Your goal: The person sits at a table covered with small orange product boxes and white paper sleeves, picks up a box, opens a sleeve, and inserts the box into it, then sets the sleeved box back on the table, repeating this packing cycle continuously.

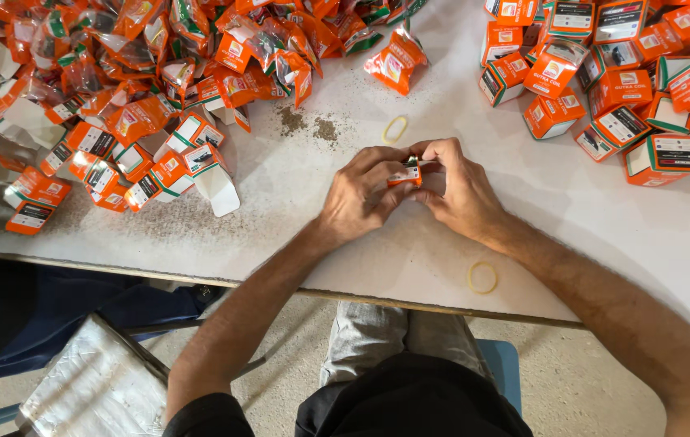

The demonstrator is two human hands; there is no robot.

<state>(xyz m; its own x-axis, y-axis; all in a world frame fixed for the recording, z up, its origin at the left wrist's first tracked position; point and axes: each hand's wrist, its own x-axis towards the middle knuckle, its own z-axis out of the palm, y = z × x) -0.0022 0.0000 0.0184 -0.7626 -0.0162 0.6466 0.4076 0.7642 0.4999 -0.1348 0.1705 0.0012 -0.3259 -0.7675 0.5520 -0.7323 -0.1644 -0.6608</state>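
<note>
A small orange box (405,173) with a white label sits pinched between the left hand (358,194) and right hand (460,190). At far left lies a heap of flat orange-and-white cartons (142,154) and crinkled orange pouches (199,40). One pouch (396,61) lies apart, top centre. Closed orange boxes (628,89) with white, black and green panels crowd the upper right of the surface (296,202).

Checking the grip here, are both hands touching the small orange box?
Touching. The head view shows the left hand and right hand closed around the small orange box, fingers pressed on its sides.
</note>
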